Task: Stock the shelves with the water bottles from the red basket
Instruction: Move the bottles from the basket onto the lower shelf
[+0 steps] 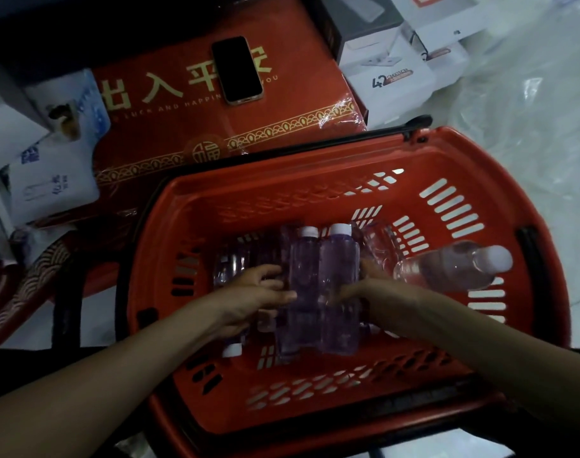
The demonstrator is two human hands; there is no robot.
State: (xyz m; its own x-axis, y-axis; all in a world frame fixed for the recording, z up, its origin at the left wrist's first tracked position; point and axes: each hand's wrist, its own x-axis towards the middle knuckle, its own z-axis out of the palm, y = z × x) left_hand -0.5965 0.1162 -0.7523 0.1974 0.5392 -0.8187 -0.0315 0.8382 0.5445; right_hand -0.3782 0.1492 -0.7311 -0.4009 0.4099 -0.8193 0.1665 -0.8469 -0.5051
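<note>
Both forearms reach down into the basket (315,185). The left hand (258,292) curls round the left side of two bottles (325,272) held side by side with their white caps pointing away. The right hand (372,289) curls round the right side, so the hands sit close with the pair clamped between them. More clear bottles lie beneath them, dim and hard to count. To the right, a leaning bottle (453,266) rests against the basket's slotted wall. Beyond the basket stands a red box (169,133) with gold lettering, and a phone (237,69) lies face up on it. White boxes (394,77) are stacked further right.
</note>
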